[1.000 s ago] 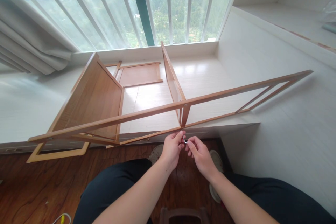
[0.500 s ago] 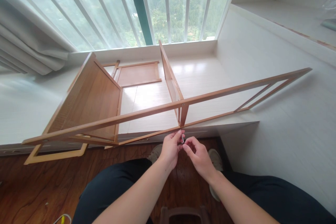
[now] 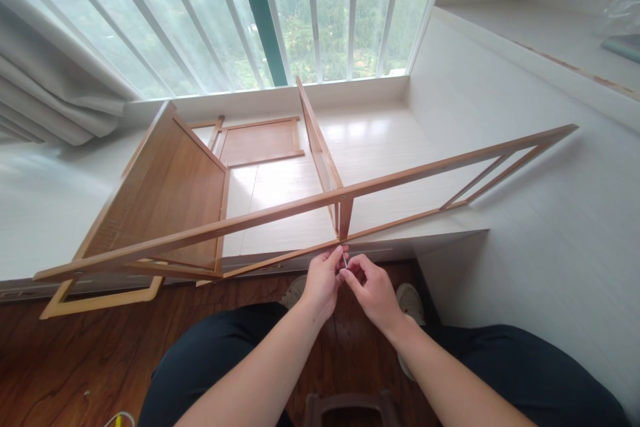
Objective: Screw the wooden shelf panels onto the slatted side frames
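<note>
A wooden shelf frame [image 3: 270,212] lies on its side over the ledge, its long rails running from lower left to upper right. A thin wooden panel [image 3: 320,137] stands upright across its middle. Just below the lower rail, where that panel meets it, my left hand [image 3: 323,280] pinches the upper part of a thin metal hex key [image 3: 345,260]. My right hand [image 3: 369,287] is closed at the key's lower end, thumb and fingertips together. The fingers cover the key's tip and whatever it touches.
A wide wooden panel [image 3: 165,193] stands at the frame's left end. Behind it a smaller framed panel [image 3: 263,141] lies on the white ledge [image 3: 375,127]. A brown stool [image 3: 350,403] is between my legs. A white wall [image 3: 560,240] rises on the right, a curtain [image 3: 55,73] hangs left.
My right hand has come slightly up and left, closing on the hex key's lower end. My left hand stays at the rail. The whole view has shifted a little.
</note>
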`<state>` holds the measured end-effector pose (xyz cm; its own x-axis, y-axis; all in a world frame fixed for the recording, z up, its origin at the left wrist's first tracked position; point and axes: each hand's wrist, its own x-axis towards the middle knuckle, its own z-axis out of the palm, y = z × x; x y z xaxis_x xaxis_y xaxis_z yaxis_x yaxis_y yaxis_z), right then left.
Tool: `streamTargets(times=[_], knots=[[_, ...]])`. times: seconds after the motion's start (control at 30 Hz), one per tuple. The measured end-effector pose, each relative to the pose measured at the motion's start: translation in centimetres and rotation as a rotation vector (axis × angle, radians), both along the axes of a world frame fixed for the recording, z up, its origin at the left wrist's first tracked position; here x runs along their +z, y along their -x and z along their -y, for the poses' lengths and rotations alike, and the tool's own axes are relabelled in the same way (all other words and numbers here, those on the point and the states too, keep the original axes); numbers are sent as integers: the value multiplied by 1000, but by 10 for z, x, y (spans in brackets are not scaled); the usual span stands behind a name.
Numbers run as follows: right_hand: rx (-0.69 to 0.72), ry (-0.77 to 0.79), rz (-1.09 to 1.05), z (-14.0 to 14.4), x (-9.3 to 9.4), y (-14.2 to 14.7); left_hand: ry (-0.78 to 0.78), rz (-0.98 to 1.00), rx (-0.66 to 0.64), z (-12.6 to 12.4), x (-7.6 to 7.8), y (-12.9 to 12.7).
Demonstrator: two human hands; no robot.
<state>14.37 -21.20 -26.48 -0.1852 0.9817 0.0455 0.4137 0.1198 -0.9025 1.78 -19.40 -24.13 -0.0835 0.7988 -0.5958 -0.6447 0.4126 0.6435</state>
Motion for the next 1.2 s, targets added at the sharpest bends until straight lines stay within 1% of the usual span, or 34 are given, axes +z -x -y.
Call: streamTargets(times=[0.17, 0.37, 0.53, 0.63, 0.73, 0.8, 0.9, 0.97, 1.07, 1.2], knots=[[10, 36, -86, -1, 2, 3, 9, 7, 16, 0, -1, 0], [15, 146, -266, 0, -7, 5, -16, 1, -10, 0, -1, -1], [-8, 280, -454, -2, -12, 9, -38, -9, -51, 0, -7, -1], [-3, 402, -572, -4, -13, 11, -38, -14, -86, 0, -10, 0], [13, 521, -666, -5, -13, 12, -23, -30, -91, 0, -9, 0], [15, 567, -708, -5, -12, 11, -16, -32, -99, 0, -7, 0], [8, 591, -730, -5, -11, 9, -8, -40, -97, 0, -5, -1], [2, 590, -722, -5, -11, 8, -11, -62, -71, 0, -6, -1], [-5, 572, -694, -5, -12, 7, -31, -91, -27, -1, -8, -1], [1, 523, -654, -4, -11, 5, -37, -104, -33, -1, -7, -2]])
